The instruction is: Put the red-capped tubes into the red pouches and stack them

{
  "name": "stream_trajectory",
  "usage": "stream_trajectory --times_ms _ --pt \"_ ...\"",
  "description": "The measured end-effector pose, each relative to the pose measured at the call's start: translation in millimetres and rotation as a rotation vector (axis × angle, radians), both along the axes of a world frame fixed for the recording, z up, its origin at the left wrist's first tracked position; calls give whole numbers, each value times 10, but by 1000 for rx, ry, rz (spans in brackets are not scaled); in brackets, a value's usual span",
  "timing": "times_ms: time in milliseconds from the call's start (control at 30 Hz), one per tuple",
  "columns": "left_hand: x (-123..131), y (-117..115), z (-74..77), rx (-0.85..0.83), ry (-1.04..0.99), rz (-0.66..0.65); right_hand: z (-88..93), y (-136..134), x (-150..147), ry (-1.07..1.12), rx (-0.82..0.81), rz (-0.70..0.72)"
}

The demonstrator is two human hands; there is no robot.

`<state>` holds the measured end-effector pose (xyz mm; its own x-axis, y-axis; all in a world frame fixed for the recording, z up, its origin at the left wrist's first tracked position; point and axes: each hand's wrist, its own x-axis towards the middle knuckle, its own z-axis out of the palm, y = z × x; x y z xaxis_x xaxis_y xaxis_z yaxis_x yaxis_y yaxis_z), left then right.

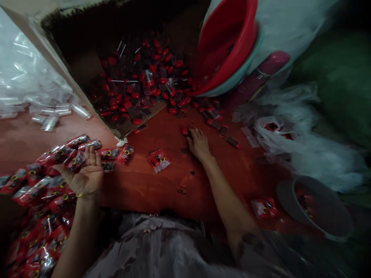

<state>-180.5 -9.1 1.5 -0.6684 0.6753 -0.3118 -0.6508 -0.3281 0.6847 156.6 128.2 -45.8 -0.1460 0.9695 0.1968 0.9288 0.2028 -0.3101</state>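
My left hand [87, 175] is palm up with fingers stretched and nothing in it, over the edge of a heap of red printed packets [55, 189]. At the middle of the red table, my right hand [199, 146] has its fingers curled at a small red-capped container [185, 131]; its dark body is partly hidden by the fingertips. A flat red packet [159, 160] lies between the two hands. Beyond them, a tipped cardboard box [87, 104] spills many clear containers with red caps [156, 83] onto the table.
Clear plastic tubes [55, 112] are piled at the left. A red basin [223, 46] leans nested in a light blue one, beside a dark red bottle [261, 75]. Plastic bags [307, 150], a grey tub [321, 208] and another red packet [264, 207] are at the right.
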Motion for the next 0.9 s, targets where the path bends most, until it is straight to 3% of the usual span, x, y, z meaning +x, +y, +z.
stream_trajectory --times_ms 100,200,300,400,567,733,800,900 --pt "259 18 -5 -113 192 -202 -78 -103 38 9 -5 68" --pt "752 88 -117 -242 806 -533 -105 -413 89 15 -10 141" --pt "1118 192 -266 -177 1405 -716 -143 -748 199 14 -9 197" --pt "1238 241 -375 -210 1729 -817 -214 -980 299 3 42 189" --pt "1189 173 -437 -258 1887 -822 -231 -1124 235 53 179 144" --pt "1161 124 -382 -277 1812 -809 -1 -1208 -96 272 280 147" --pt "1185 105 -313 -297 1776 -737 84 -1244 -274 446 186 134" --pt "1247 59 -178 -265 1739 -648 151 -1254 -548 747 -85 84"
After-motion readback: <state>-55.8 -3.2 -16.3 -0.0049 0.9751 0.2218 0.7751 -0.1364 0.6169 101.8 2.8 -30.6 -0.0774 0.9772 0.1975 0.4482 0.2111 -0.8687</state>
